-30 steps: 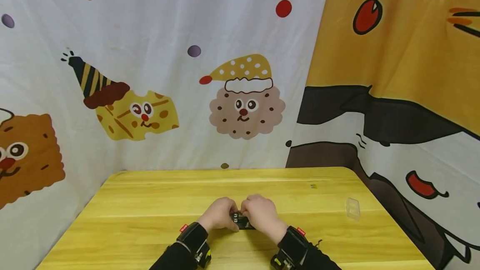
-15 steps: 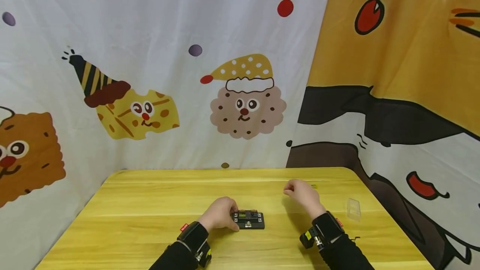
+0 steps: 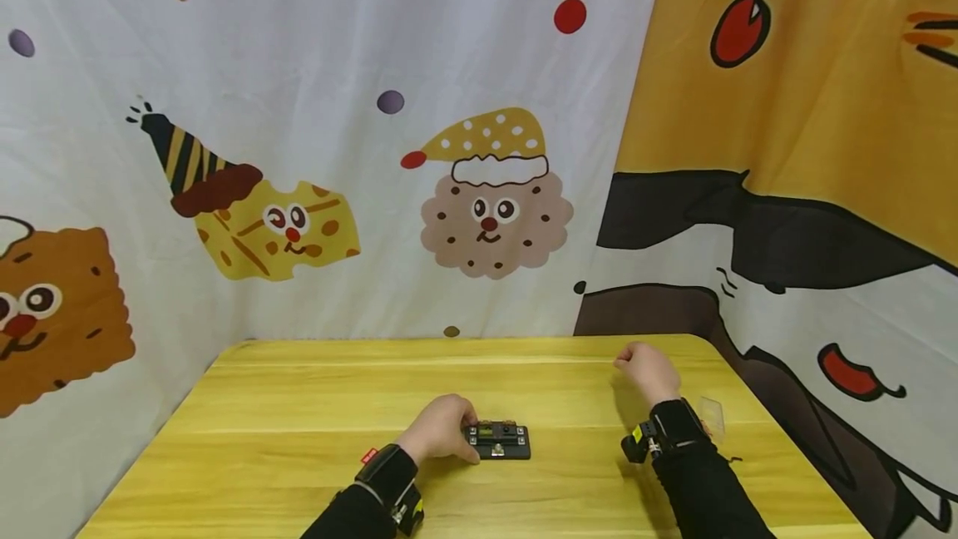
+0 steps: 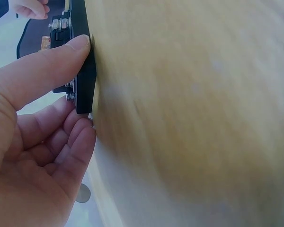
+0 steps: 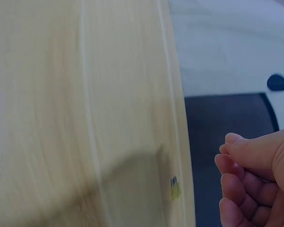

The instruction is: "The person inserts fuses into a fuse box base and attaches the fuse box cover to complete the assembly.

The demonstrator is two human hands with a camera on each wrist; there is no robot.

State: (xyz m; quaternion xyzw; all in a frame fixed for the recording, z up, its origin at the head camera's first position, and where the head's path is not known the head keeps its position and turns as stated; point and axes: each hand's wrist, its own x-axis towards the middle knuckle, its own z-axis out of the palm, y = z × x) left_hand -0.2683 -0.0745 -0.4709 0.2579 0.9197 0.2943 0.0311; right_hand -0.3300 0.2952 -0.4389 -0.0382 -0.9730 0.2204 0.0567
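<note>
At mid-table, a black rectangular block (image 3: pixel 503 447) with metal screw terminals and a small greenish patch lies on the wood. My left hand (image 3: pixel 441 429) holds its left end. In the left wrist view, the thumb (image 4: pixel 78 45) presses one edge of the block, while the fingers bend round by its end. My right hand (image 3: pixel 649 373) is above the far right of the table. The right wrist view shows its thumb tip against the curled index finger and nothing visible between them. Small yellow pieces with blue tips (image 5: pixel 175 188) lie near the far table edge, hidden from the head view.
A clear plastic box (image 3: pixel 713 416) lies on the right side of the table, partly behind the right wrist. Beyond the wooden table (image 3: pixel 314 406) hangs a printed curtain (image 3: pixel 322 90) at the back and right.
My right hand has left the block and moved right and away, towards the far right part of the table. The left hand has stayed on the block's left end.
</note>
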